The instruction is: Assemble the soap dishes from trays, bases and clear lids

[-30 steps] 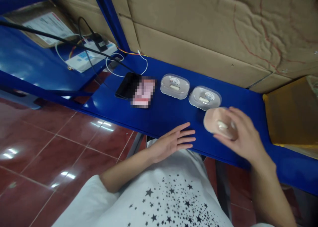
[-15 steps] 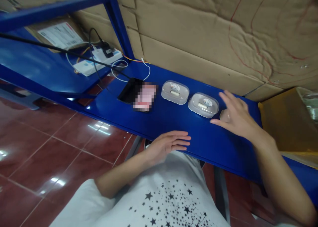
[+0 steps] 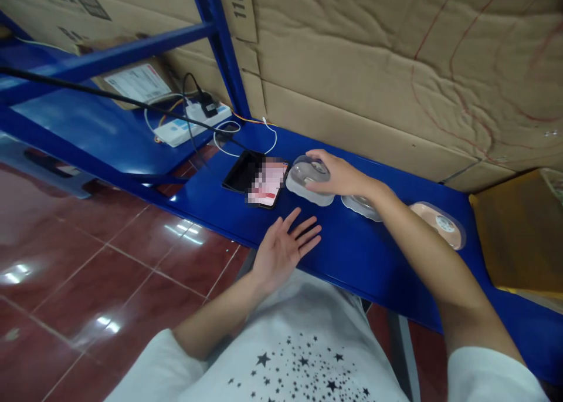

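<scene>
My right hand (image 3: 341, 174) reaches across the blue shelf and curls its thumb and fingers round the top of the leftmost clear plastic container (image 3: 299, 185), which rests on the shelf. Partly behind my right forearm is a second clear container (image 3: 357, 207). Farther right lies a peach-coloured container (image 3: 442, 226) with a round white label, its left part covered by the arm. Palm up and fingers spread, my left hand (image 3: 284, 249) hovers over the shelf's front edge, holding nothing. A phone (image 3: 267, 185) in a black folding case, its screen blurred out, is left of the containers.
A white power strip (image 3: 176, 133) with plugs and cables is on the shelf at left, by a labelled cardboard box (image 3: 136, 85). Blue metal posts (image 3: 224, 56) rise beside it. Large cardboard (image 3: 352, 67) stands behind; a brown box (image 3: 519, 232) sits at right.
My right hand has moved left from near the rightmost container onto the leftmost one. My left hand has turned palm up and spread its fingers. The camera view has shifted slightly.
</scene>
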Available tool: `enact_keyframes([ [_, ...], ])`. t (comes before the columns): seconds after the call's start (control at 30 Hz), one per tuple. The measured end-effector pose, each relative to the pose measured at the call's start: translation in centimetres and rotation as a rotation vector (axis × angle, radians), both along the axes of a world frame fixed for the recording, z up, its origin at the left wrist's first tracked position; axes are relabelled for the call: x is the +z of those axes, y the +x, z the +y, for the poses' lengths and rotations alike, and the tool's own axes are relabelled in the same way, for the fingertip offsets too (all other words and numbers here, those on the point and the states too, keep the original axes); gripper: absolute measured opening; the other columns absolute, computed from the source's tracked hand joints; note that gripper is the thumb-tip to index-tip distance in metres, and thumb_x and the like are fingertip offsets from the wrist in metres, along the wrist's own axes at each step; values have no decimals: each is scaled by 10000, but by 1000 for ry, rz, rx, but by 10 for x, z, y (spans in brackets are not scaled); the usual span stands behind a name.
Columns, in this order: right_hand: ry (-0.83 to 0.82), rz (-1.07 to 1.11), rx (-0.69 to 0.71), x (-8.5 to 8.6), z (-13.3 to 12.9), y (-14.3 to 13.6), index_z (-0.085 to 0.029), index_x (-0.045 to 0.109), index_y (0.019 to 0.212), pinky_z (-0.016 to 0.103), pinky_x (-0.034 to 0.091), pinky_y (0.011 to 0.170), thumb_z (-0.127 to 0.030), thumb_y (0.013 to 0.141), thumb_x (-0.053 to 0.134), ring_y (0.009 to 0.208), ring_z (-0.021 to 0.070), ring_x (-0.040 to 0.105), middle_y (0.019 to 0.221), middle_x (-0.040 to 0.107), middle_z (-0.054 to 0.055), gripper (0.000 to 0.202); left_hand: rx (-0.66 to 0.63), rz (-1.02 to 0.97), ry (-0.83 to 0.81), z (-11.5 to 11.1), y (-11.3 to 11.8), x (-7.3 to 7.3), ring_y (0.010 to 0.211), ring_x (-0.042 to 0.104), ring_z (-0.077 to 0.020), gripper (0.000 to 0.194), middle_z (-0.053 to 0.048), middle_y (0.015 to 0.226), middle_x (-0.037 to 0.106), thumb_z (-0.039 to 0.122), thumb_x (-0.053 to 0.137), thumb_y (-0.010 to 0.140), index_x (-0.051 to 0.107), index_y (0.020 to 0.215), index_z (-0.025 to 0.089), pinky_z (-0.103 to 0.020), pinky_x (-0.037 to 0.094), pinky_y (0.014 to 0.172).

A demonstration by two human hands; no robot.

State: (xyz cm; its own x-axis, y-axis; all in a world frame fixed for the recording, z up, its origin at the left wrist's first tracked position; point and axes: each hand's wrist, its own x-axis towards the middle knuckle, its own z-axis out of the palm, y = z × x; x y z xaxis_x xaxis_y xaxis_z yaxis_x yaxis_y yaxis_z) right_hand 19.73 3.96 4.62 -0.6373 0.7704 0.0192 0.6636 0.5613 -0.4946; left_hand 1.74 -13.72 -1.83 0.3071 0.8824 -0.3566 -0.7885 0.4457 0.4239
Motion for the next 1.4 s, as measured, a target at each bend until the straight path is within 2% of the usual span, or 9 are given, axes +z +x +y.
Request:
enact_keyframes([
  [0.27,-29,40,73,-5,-38,-3,-257,570,1461,521,517,1149,-454,813,844,1369,341,633,1521,630,130,730,41,-41,-57,8,2,-4,1429,634,-355,597,-201,1416,716,615,563,1055,604,1464,182,-549,495,1220],
  [0.5,-355,34,204,14,-45,12,-319,529,1529,430,598,1064,-619,900,761,1340,288,682,1547,650,76,735,37,10,-10,2,5,-9,1356,685,-335,527,-135,1395,751,528,664,1037,636,1462,219,-552,468,1239],
  [0.7,-2,-183,-47,-7,20,12,-222,439,1648,572,456,1237,-627,945,727,1497,389,554,1689,504,177,861,72,93,23,-4,8,-9,1370,676,-280,692,-105,1481,717,273,729,993,467,1633,270,-483,480,1234],
  [0.9,25,-326,-157,-27,67,0,-198,380,1693,779,321,1238,-525,828,881,1598,532,375,1751,373,262,1052,30,94,39,-6,3,-9,1376,671,-303,703,-127,1513,695,285,722,1003,454,1652,279,-493,489,1221],
  [1.0,169,-245,-128,-14,35,0,-206,393,1687,741,234,1296,-552,937,777,1665,476,267,1783,321,234,911,22,94,75,-7,2,-10,1356,684,-292,732,-108,1519,693,272,737,998,437,1664,322,-493,482,1224],
  [1.1,251,-94,32,1,-30,2,-241,580,1539,586,400,1264,-559,1112,494,1584,343,465,1691,501,159,539,45,69,103,-6,1,-12,1331,693,-274,719,-75,1516,696,251,724,1003,441,1655,362,-490,497,1202],
  [1.17,219,-96,123,2,-76,3,-247,635,1473,549,495,1200,-607,1125,435,1528,324,538,1675,532,140,539,63,42,105,-5,0,-13,1269,715,-255,629,-66,1462,726,321,699,1029,490,1622,345,-458,542,1140],
  [1.3,329,-136,135,-25,-139,0,-160,612,1515,596,498,1220,-595,1091,541,1597,392,439,1679,532,180,612,54,13,69,-5,0,-15,1190,731,-229,534,-75,1366,764,581,603,1066,627,1500,270,-342,605,954],
  [1.4,377,-118,102,-49,-153,-6,-161,606,1533,642,482,1230,-452,1112,517,1557,378,498,1620,597,180,520,25,12,63,-5,0,-16,1374,656,-271,619,-97,1430,738,665,549,1062,631,1505,240,-374,570,1072],
])
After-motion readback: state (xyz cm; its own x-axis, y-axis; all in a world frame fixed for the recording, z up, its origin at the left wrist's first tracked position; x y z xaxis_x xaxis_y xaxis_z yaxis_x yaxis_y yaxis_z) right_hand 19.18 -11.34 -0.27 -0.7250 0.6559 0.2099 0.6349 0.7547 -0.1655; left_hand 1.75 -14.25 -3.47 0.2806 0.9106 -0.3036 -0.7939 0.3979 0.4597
